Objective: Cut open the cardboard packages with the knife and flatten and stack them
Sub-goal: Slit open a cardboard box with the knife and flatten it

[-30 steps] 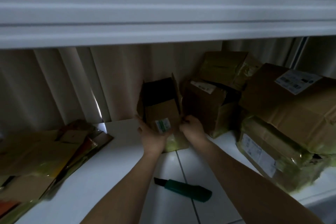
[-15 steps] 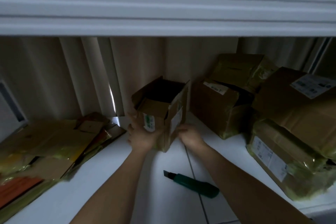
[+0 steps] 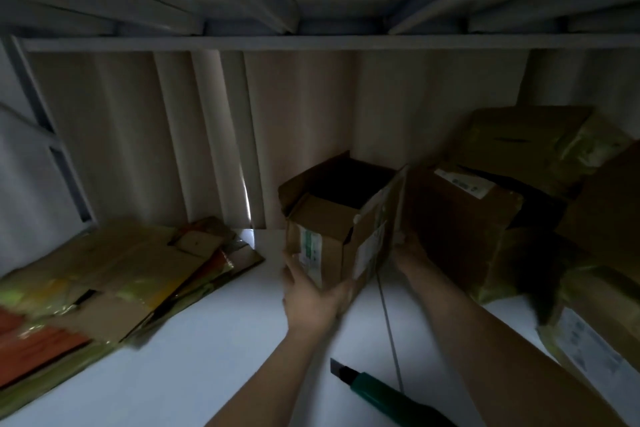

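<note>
On white floor: left hand [image 3: 309,298] and right hand [image 3: 409,252] grip open box [image 3: 341,218], fingers curled round sides.

Both arms outstretched — left hand [image 3: 311,298] (thumb up) and right hand [image 3: 410,253] gripping.

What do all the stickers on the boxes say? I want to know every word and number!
None can be read.
Open box, green-and-white sticker: blurred.
Same box, white side label: blurred.
Box behind, white label: too small.
Wrapped parcel, white label: blurred.

Home floor: curtain [image 3: 214,135], parcel boxes [image 3: 460,218]
</note>
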